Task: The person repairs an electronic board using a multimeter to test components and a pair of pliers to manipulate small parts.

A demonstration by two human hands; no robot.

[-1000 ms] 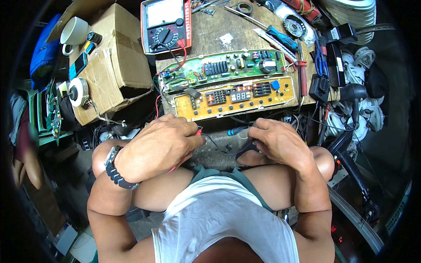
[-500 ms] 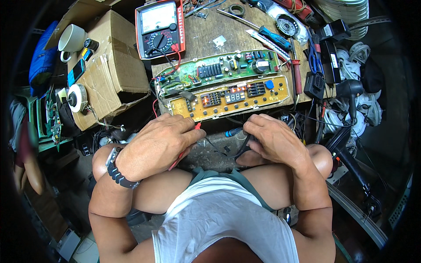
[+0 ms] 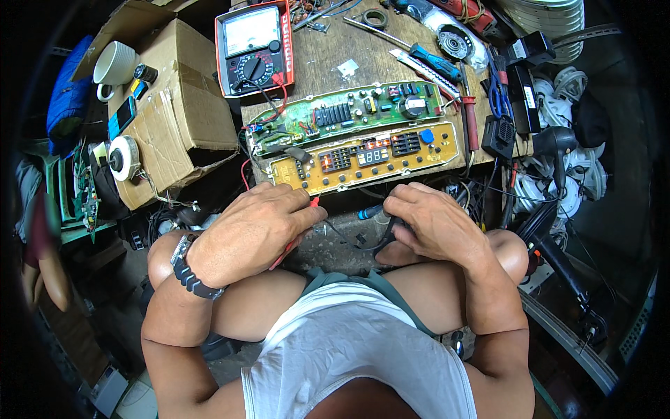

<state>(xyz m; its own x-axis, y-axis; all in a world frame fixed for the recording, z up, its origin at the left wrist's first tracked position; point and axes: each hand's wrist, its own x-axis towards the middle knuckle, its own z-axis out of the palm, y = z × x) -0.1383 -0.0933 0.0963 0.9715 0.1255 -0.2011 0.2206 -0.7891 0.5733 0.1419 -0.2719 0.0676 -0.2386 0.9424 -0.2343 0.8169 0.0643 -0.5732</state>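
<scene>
My left hand is closed around a slim red piece, which sticks out at the fingertips and below the palm; its kind is mostly hidden. Across from it, my right hand has curled fingers around a black cable that loops toward the left hand. A blue-and-black cylindrical end shows beside the right fingertips; whether it is held cannot be told. Just beyond both hands lies a yellow-brown circuit board with lit red indicators and a two-digit display. Behind it rests a green circuit board full of components.
An analog multimeter in a red case lies at the back, its leads running to the boards' left end. A cardboard box stands left. Farther right are a blue screwdriver, a red probe and a hot-air gun.
Both hands keep almost the same place and grip. The right fingers shift very slightly to the left; the boards stay put.
</scene>
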